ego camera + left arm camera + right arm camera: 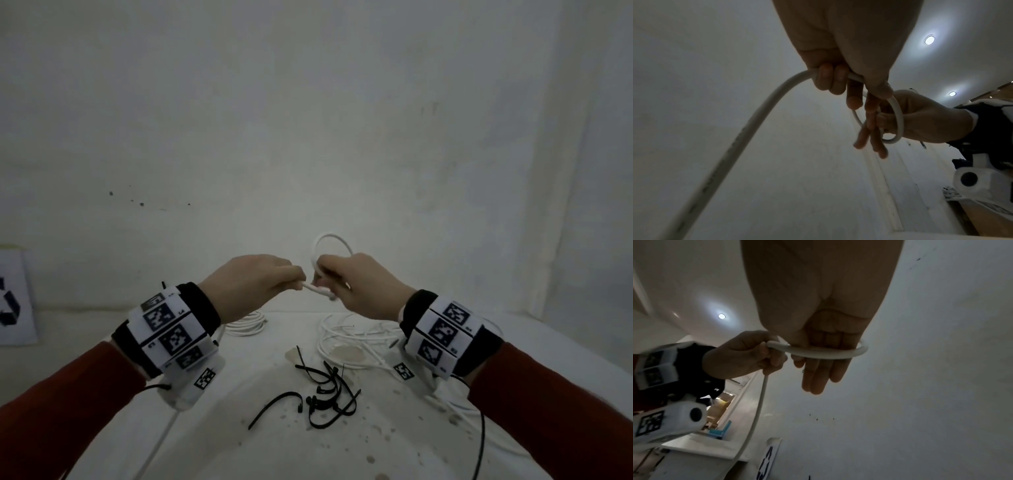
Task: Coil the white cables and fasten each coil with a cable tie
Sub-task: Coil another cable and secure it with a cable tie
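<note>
Cable [330,240] of white sheath is held raised above the table [260,438], between the two hands. The left hand [253,282] is curled round the free length, which is seen in the left wrist view to trail down and away from it. A single small loop is kept round the fingers of the right hand [356,286], pinned near the thumb, while the longer fingers lie fairly straight.

Slippage is judged the chief risk: with only one turn formed, the stiff cable could spring open if the right-hand pinch is eased, and the loop would be lost. The trailing length could also snag on the loose tangle of white cables [356,339] lying beneath the right wrist, or drag the black cable ties [325,394] out of reach. A coiled white bundle [248,325] lies partly hidden behind the left wrist; whether it is tied cannot be told.

The table is covered in white and marked with pale stains and specks. A plain white wall [308,120] stands close behind it, and round ceiling lights [929,40] are shown in the wrist views.
</note>
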Demonstrator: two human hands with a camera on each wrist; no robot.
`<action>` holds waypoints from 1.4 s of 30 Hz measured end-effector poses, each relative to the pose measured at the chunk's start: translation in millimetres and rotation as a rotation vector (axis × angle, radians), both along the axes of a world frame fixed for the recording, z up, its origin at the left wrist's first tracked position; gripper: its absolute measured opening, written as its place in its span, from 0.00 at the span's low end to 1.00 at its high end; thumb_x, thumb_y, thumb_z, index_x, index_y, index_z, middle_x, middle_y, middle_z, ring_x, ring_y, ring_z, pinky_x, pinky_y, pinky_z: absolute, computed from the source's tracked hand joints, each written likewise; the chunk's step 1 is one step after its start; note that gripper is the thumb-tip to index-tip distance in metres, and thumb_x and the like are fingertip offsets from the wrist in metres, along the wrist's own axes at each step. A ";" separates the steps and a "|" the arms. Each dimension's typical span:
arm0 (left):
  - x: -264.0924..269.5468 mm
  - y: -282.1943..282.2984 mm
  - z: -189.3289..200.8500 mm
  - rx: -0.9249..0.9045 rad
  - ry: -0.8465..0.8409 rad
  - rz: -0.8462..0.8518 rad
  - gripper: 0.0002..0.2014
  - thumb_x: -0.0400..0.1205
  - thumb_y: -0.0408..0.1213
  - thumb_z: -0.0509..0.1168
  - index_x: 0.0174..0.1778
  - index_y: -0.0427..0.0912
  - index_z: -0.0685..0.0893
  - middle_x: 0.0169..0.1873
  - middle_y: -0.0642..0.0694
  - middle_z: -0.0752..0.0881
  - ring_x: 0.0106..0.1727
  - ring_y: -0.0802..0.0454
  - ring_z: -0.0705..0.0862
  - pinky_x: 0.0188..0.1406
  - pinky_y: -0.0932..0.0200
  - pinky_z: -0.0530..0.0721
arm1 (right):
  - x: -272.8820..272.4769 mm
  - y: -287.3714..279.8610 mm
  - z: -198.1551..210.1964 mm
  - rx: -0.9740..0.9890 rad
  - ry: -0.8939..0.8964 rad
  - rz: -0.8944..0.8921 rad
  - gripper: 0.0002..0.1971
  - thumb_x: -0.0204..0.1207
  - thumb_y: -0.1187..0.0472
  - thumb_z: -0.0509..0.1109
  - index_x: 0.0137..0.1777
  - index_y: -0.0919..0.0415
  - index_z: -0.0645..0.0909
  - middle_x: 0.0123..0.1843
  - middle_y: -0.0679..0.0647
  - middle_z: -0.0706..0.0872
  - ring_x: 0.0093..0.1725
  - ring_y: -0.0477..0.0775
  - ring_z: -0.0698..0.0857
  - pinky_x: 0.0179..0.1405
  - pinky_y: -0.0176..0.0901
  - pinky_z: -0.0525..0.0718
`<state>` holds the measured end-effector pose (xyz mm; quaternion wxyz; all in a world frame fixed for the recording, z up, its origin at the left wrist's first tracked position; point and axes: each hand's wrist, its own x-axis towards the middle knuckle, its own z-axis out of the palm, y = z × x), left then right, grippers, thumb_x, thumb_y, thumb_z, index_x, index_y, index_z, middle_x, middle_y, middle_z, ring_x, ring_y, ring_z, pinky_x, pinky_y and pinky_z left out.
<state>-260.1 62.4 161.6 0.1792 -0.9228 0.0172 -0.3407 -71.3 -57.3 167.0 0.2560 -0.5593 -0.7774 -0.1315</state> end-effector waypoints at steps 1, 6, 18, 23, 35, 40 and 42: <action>-1.0 -1.3 1.8 0.000 0.005 -0.012 0.08 0.83 0.50 0.52 0.47 0.53 0.74 0.34 0.51 0.83 0.33 0.50 0.81 0.27 0.60 0.75 | -1.9 -2.6 -1.0 -0.055 -0.008 0.005 0.10 0.83 0.64 0.62 0.40 0.54 0.68 0.45 0.49 0.91 0.31 0.41 0.80 0.36 0.37 0.78; -7.5 -3.6 16.4 -0.164 -0.044 -0.067 0.15 0.82 0.56 0.52 0.48 0.50 0.78 0.34 0.52 0.82 0.34 0.60 0.74 0.35 0.69 0.72 | -8.8 -14.0 -2.6 -0.263 0.456 0.154 0.13 0.88 0.62 0.56 0.47 0.69 0.78 0.27 0.37 0.81 0.26 0.42 0.73 0.31 0.31 0.72; -4.0 6.3 22.5 -0.558 -0.215 -0.097 0.12 0.85 0.43 0.56 0.51 0.51 0.85 0.25 0.56 0.73 0.29 0.60 0.72 0.34 0.71 0.70 | -8.4 -31.0 7.2 -0.221 1.052 0.418 0.22 0.84 0.50 0.54 0.33 0.61 0.77 0.20 0.45 0.61 0.21 0.46 0.56 0.24 0.39 0.53; 1.6 14.3 6.3 -0.670 -0.305 -0.055 0.15 0.88 0.36 0.54 0.65 0.57 0.79 0.28 0.55 0.77 0.28 0.59 0.70 0.31 0.70 0.70 | -9.1 -39.9 16.4 -0.155 1.388 0.667 0.20 0.86 0.53 0.49 0.39 0.61 0.77 0.20 0.45 0.61 0.23 0.46 0.55 0.26 0.40 0.55; -5.7 21.5 -36.7 -0.174 -0.111 0.286 0.25 0.70 0.20 0.73 0.60 0.45 0.84 0.30 0.57 0.77 0.27 0.57 0.76 0.24 0.64 0.72 | 14.1 -45.8 33.4 0.165 1.836 1.138 0.12 0.84 0.58 0.55 0.45 0.60 0.77 0.31 0.48 0.81 0.30 0.47 0.80 0.44 0.40 0.84; 0.8 -4.0 -32.9 0.194 -0.012 0.230 0.24 0.58 0.28 0.83 0.50 0.45 0.88 0.30 0.53 0.86 0.29 0.51 0.83 0.20 0.64 0.73 | 17.9 -15.0 17.5 0.266 1.813 0.813 0.11 0.82 0.62 0.59 0.41 0.62 0.80 0.42 0.56 0.91 0.35 0.51 0.88 0.43 0.42 0.88; 2.1 -13.2 -29.9 0.247 0.016 0.181 0.21 0.60 0.30 0.83 0.47 0.45 0.89 0.30 0.53 0.86 0.28 0.50 0.82 0.20 0.64 0.73 | 18.3 -3.5 8.8 0.267 1.695 0.650 0.10 0.85 0.64 0.57 0.44 0.64 0.77 0.44 0.58 0.92 0.39 0.53 0.90 0.47 0.41 0.88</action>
